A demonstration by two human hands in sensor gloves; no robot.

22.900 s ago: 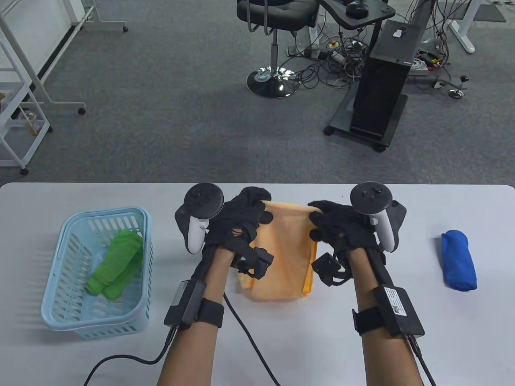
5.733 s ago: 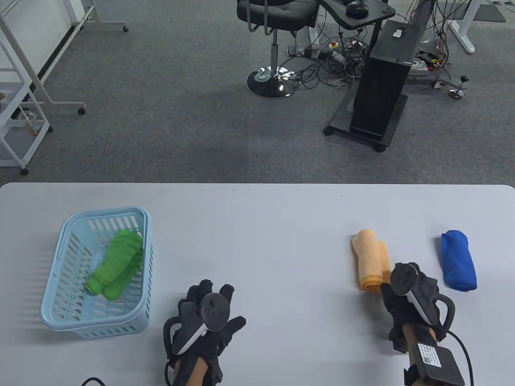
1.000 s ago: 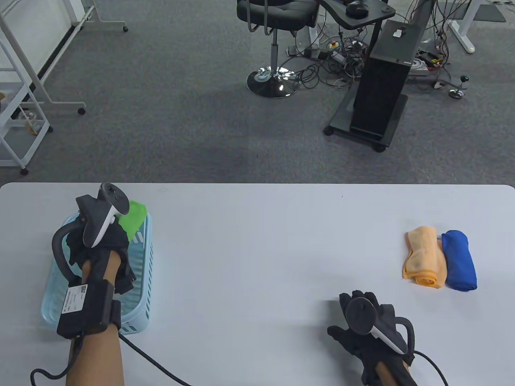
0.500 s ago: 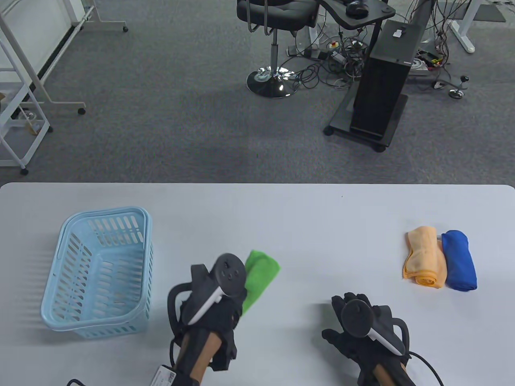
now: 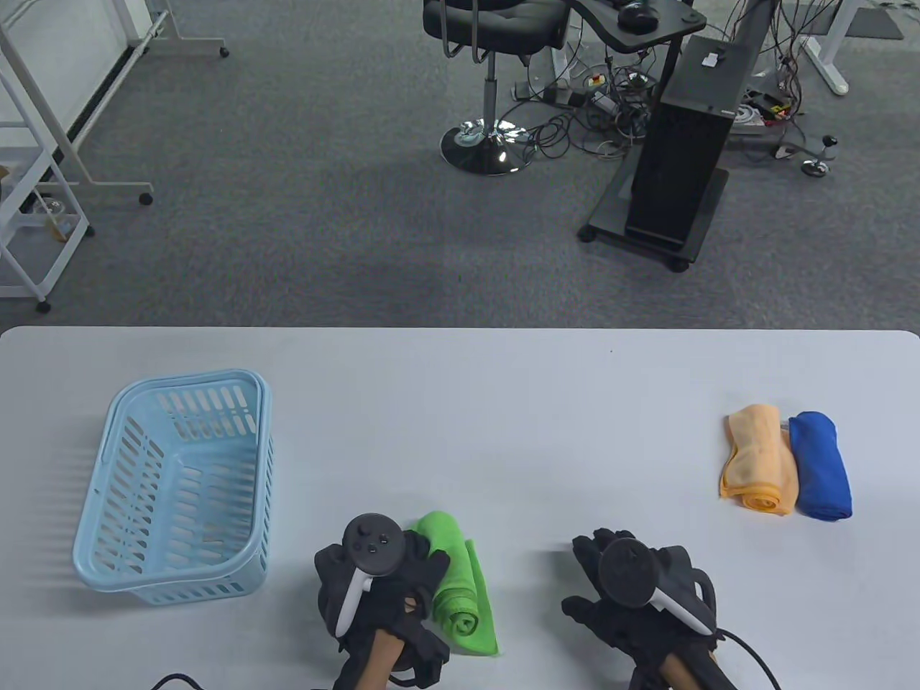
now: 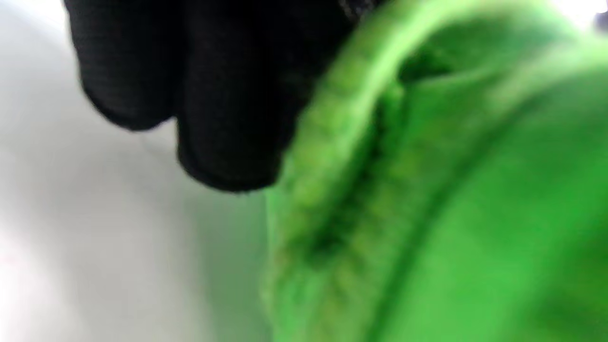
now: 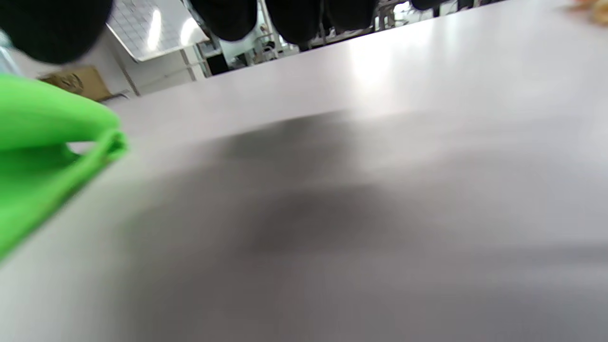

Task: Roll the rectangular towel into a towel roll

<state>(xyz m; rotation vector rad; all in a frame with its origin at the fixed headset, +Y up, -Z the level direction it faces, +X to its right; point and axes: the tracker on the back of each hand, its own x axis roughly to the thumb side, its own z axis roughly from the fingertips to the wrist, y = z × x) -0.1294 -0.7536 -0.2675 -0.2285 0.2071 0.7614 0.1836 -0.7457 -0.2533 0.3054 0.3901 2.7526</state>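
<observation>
1. Left hand (image 5: 381, 578) grips the green towel (image 5: 460, 589) near the front edge of the surface (image 5: 503, 402). Its fingers (image 6: 213, 95) curl over the towel's left side.
2. Right hand (image 5: 632, 596) rests low over the surface, well to the right of the green towel. Its fingers are spread and hold nothing.
3. The green towel lies on the surface, partly rolled. One rolled end faces the front edge, and a loose flap sticks out on its right.
4. A blue basket (image 5: 108, 460) sits on the left of the surface, near the left hand but not touching it.
5. An orange roll (image 5: 758, 460) and a blue roll (image 5: 819, 467) lie side by side on the right, touching each other. They are well apart from both hands.
6. Between the two hands the surface is bare. The middle and back of the surface are bare too, so there is wide room there.
7. The green towel is close to the front edge, with little room behind it on that side.
8. Past the far edge is grey carpet, with a black chair (image 5: 489, 29), a black stand (image 5: 683, 144) and tangled cables (image 5: 575, 122). A white rack (image 5: 36, 180) stands on the far left.
</observation>
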